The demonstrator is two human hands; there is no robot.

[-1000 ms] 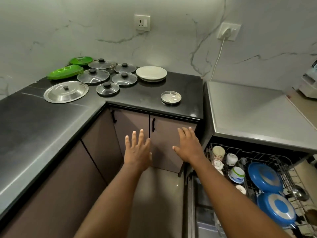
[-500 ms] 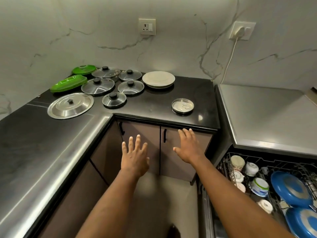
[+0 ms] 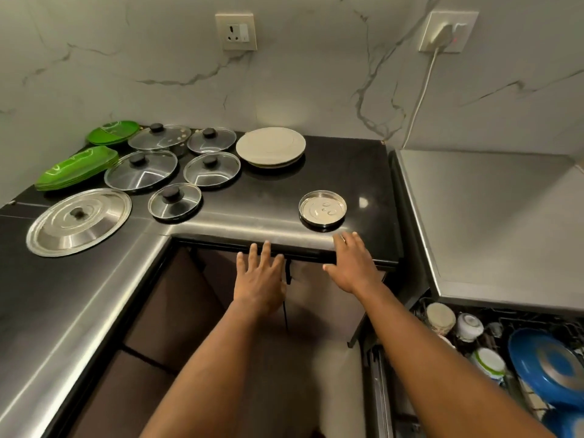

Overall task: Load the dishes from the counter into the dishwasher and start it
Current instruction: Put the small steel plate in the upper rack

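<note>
On the black corner counter (image 3: 265,197) lie several glass lids (image 3: 140,170), a large steel lid (image 3: 79,221), green plates (image 3: 77,167), a stack of white plates (image 3: 270,147) and a small steel dish (image 3: 323,209). My right hand (image 3: 352,263) reaches over the counter's front edge, fingers straight, just short of the steel dish. My left hand (image 3: 259,276) hovers open below the edge, holding nothing. At the lower right the dishwasher rack (image 3: 493,330) stands pulled out, holding cups, bowls and a blue pan (image 3: 550,365).
A steel worktop (image 3: 493,222) covers the dishwasher on the right. Brown cabinet doors (image 3: 319,308) sit below the counter edge. A wall socket (image 3: 236,31) and a plugged-in socket with a white cable (image 3: 448,31) are on the marble wall.
Both hands have moved forward and up toward the counter edge; the right hand now reaches over it near the steel dish. The view has shifted closer to the counter.
</note>
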